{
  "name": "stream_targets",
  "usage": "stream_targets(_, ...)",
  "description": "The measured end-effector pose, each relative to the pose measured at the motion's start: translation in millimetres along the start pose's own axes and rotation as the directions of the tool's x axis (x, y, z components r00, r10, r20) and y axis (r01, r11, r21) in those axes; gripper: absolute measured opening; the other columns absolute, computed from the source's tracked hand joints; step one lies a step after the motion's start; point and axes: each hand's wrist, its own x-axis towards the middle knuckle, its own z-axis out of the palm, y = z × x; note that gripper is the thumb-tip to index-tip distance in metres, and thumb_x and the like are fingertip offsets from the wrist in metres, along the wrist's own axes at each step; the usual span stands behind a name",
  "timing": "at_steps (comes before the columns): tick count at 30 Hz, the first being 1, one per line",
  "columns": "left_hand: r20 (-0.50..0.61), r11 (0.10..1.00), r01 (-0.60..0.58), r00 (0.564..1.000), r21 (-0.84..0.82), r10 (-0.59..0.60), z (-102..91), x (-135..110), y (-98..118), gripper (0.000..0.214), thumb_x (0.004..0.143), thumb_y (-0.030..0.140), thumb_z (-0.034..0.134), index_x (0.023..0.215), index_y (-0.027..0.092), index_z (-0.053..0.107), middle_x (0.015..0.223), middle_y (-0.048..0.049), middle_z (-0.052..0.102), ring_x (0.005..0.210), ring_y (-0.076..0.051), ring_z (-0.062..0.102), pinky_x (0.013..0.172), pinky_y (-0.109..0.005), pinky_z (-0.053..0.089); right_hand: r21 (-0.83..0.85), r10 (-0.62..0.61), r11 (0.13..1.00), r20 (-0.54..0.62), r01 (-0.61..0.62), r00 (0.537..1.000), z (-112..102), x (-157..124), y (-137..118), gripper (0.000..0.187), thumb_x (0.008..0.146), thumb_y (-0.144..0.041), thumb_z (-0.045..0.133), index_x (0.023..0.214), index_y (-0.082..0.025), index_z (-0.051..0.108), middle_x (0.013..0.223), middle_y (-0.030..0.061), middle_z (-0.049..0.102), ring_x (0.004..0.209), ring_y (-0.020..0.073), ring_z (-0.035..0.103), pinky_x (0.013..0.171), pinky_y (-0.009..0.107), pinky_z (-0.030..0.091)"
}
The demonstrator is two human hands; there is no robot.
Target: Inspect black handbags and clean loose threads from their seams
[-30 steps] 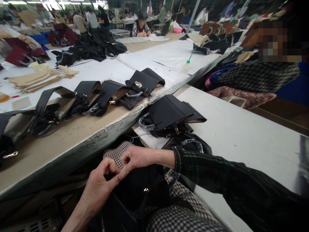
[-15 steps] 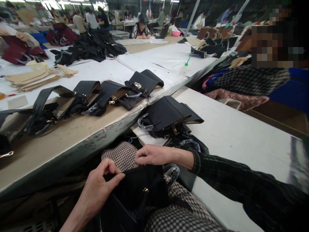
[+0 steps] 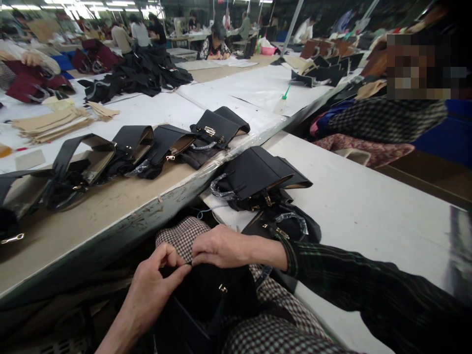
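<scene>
A black handbag (image 3: 232, 295) with a small gold fitting rests on my lap, over a checked cloth (image 3: 184, 236). My left hand (image 3: 157, 278) pinches the bag's upper edge between thumb and finger. Right beside it, my right hand (image 3: 217, 247) is closed on the same edge, the two sets of fingertips almost touching. Whether anything small lies between them is hidden. Just beyond my right forearm, another black handbag (image 3: 258, 172) with a plastic-wrapped handle lies on the white tabletop (image 3: 354, 211), partly over a further dark bag (image 3: 291, 221).
Several black handbags (image 3: 165, 142) line the long table's edge (image 3: 155, 204) at left. Farther back are a pile of black pieces (image 3: 136, 73), tan sheets (image 3: 51, 118) and a green-tipped bottle (image 3: 282, 103). A co-worker in a checked sleeve (image 3: 387, 120) sits at right.
My right hand has slid left along the bag's edge until it meets my left hand. The left hand keeps its pinch. The bags on the tables have stayed put.
</scene>
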Motion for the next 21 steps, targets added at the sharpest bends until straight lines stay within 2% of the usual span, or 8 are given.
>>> stream_targets(4, -0.012, 1.0, 0.001, 1.0, -0.01, -0.001, 0.3, 0, 0, 0.029, 0.082, 0.032, 0.066, 0.072, 0.023, 0.041, 0.071, 0.0046, 0.055, 0.068, -0.015, 0.054, 0.066, -0.024, 0.042, -0.186, -0.025, 0.982, -0.068, 0.012, 0.997, 6, -7, -3, 0.018, 0.098, -0.029, 0.045, 0.095, -0.017, 0.058, 0.09, 0.0039, 0.064, 0.077, 0.0142, 0.056, 0.053, 0.026, 0.027)
stream_targets(7, 0.005, 0.999, 0.018, 1.0, -0.035, -0.018, 0.0, -1, 0, 0.03, 0.082, 0.032, 0.066, 0.071, 0.023, 0.04, 0.072, 0.0035, 0.059, 0.072, -0.016, 0.057, 0.07, -0.025, 0.044, -0.164, 0.019, 0.985, -0.169, -0.047, 0.985, 7, -10, 2, 0.02, 0.099, -0.028, 0.043, 0.094, -0.016, 0.057, 0.09, 0.005, 0.063, 0.076, 0.0137, 0.055, 0.055, 0.025, 0.03)
stream_targets(9, 0.01, 0.999, 0.029, 1.0, -0.038, -0.029, -0.4, -1, -1, 0.03, 0.083, 0.033, 0.066, 0.071, 0.023, 0.04, 0.075, 0.0028, 0.061, 0.075, -0.016, 0.059, 0.072, -0.027, 0.044, -0.097, 0.125, 0.984, -0.233, -0.151, 0.964, 4, -10, 7, 0.024, 0.099, -0.035, 0.046, 0.091, -0.016, 0.058, 0.085, 0.0041, 0.064, 0.074, 0.0131, 0.055, 0.058, 0.025, 0.031)
stream_targets(11, 0.008, 0.999, 0.033, 0.999, -0.034, -0.033, -0.9, -1, -2, 0.031, 0.083, 0.034, 0.066, 0.072, 0.023, 0.039, 0.077, 0.0025, 0.063, 0.077, -0.017, 0.06, 0.073, -0.027, 0.044, -0.031, 0.29, 0.951, -0.246, -0.306, 0.925, -3, -9, 11, 0.031, 0.097, -0.042, 0.048, 0.086, -0.016, 0.059, 0.075, 0.0023, 0.063, 0.067, 0.0125, 0.054, 0.058, 0.024, 0.031)
stream_targets(13, 0.005, 0.999, 0.032, 0.999, -0.03, -0.032, -1.2, -1, -3, 0.031, 0.083, 0.034, 0.066, 0.072, 0.023, 0.039, 0.077, 0.0025, 0.063, 0.077, -0.017, 0.06, 0.074, -0.027, 0.044, 0.022, 0.435, 0.898, -0.203, -0.44, 0.877, -13, -7, 10, 0.042, 0.098, -0.048, 0.043, 0.078, -0.015, 0.06, 0.067, 0.0016, 0.061, 0.062, 0.0121, 0.053, 0.058, 0.024, 0.031)
stream_targets(15, 0.002, 0.999, 0.028, 1.0, -0.018, -0.028, -1.4, 0, -2, 0.03, 0.083, 0.033, 0.066, 0.072, 0.023, 0.04, 0.076, 0.0027, 0.063, 0.076, -0.017, 0.06, 0.073, -0.027, 0.044, 0.059, 0.458, 0.889, -0.116, -0.454, 0.881, -21, -5, 4, 0.049, 0.099, -0.051, 0.037, 0.079, -0.016, 0.063, 0.07, 0.0029, 0.064, 0.064, 0.0129, 0.054, 0.06, 0.025, 0.032)
stream_targets(18, -0.002, 1.0, 0.029, 1.0, -0.012, -0.029, -0.7, 0, 2, 0.028, 0.081, 0.032, 0.067, 0.073, 0.023, 0.042, 0.075, 0.0032, 0.062, 0.072, -0.016, 0.058, 0.069, -0.025, 0.043, 0.105, 0.288, 0.95, 0.063, -0.294, 0.955, -23, 1, -8, 0.043, 0.094, -0.057, 0.045, 0.101, -0.019, 0.065, 0.087, 0.0047, 0.068, 0.074, 0.0163, 0.058, 0.062, 0.025, 0.034)
stream_targets(21, 0.006, 0.999, 0.042, 0.999, -0.03, -0.041, 0.3, 3, 5, 0.028, 0.081, 0.031, 0.067, 0.072, 0.023, 0.042, 0.076, 0.0023, 0.063, 0.072, -0.016, 0.058, 0.067, -0.025, 0.044, 0.104, 0.176, 0.974, 0.209, -0.201, 0.962, -11, 10, -16, 0.032, 0.091, -0.047, 0.055, 0.101, -0.019, 0.067, 0.085, 0.0043, 0.068, 0.075, 0.017, 0.057, 0.061, 0.025, 0.033)
